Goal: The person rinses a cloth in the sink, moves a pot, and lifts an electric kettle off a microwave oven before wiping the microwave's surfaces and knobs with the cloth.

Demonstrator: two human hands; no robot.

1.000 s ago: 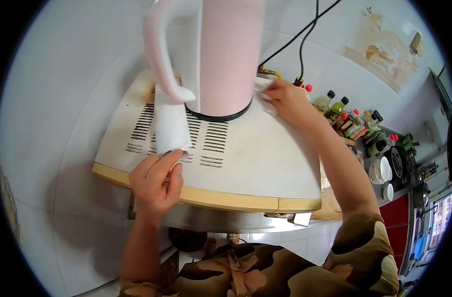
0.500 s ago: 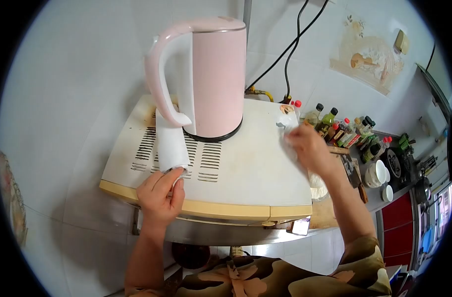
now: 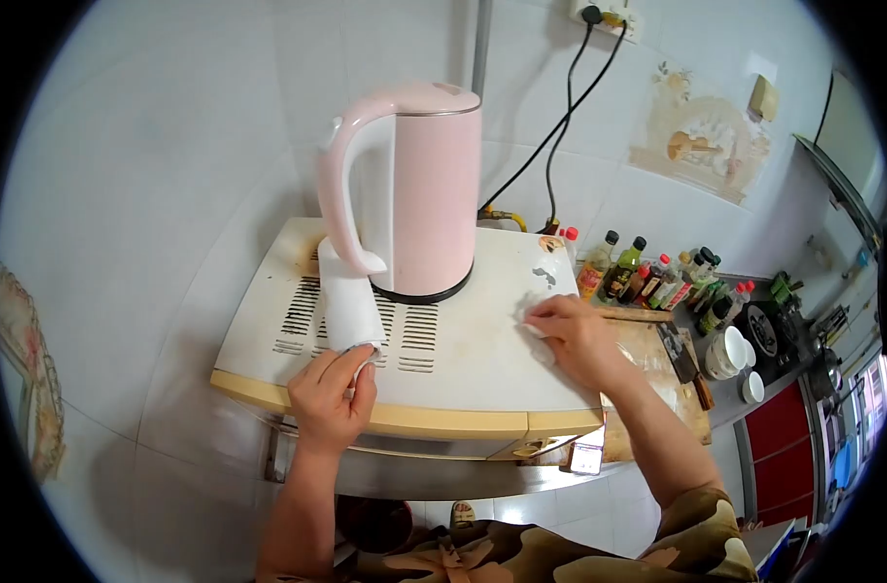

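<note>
A white paper roll [image 3: 352,307] lies on the white appliance top [image 3: 482,360], its far end under the handle of a pink electric kettle [image 3: 434,199]. My left hand [image 3: 332,403] is closed, with thumb and fingers pinching the near end of that roll. Over the right part of the top, my right hand [image 3: 581,342] is closed around a small crumpled piece of white paper [image 3: 535,331], low against the surface. Its palm side is hidden.
Vent slots [image 3: 419,338] run beneath the roll and kettle. Several sauce bottles [image 3: 620,272] stand to the right, beside a wooden board [image 3: 648,350] with a cleaver [image 3: 679,352]. White bowls [image 3: 725,352] sit further right. Black cables [image 3: 552,155] hang behind.
My right hand has come left and nearer across the top with the white paper. My left hand stays at the roll's near end. The whole view has shifted, showing the wall socket.
</note>
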